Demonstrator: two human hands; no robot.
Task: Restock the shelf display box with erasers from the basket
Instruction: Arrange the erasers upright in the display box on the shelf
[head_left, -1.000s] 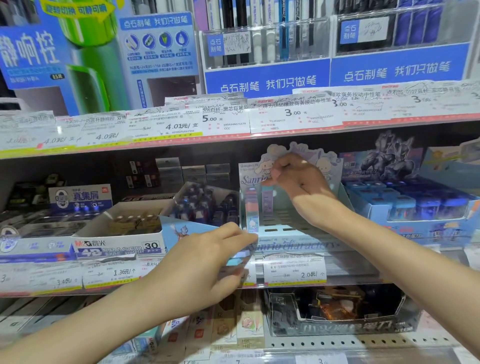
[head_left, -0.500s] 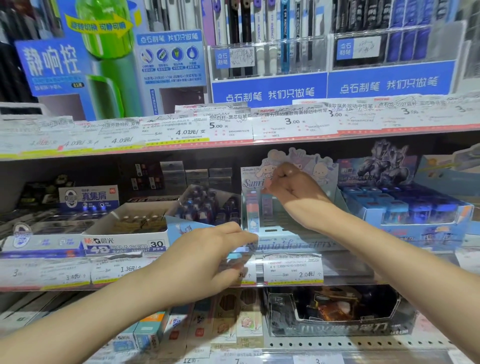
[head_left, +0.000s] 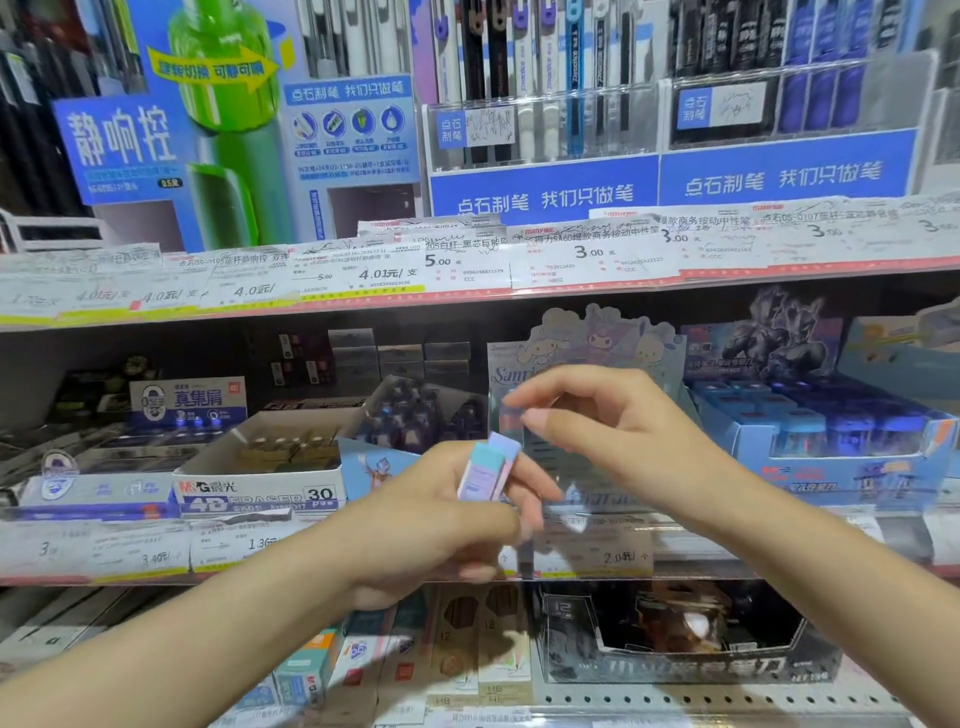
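Observation:
A pastel display box with cartoon characters on its back card stands on the middle shelf, mostly hidden behind my hands. My left hand is in front of it, fingers closed around two slim pastel erasers, one teal-topped and one lilac. My right hand hovers just above and right of the erasers, fingers spread and bent, holding nothing. An eraser stands inside the box at its left side, blurred. The basket is out of view.
A white eraser box sits left of the display box, with a box of dark blue items between them. A blue box stands to the right. Price labels line the shelf edges. A black tray sits on the lower shelf.
My right hand has come back out of the display box toward my left hand. My left hand has risen from the shelf edge and now shows two erasers upright.

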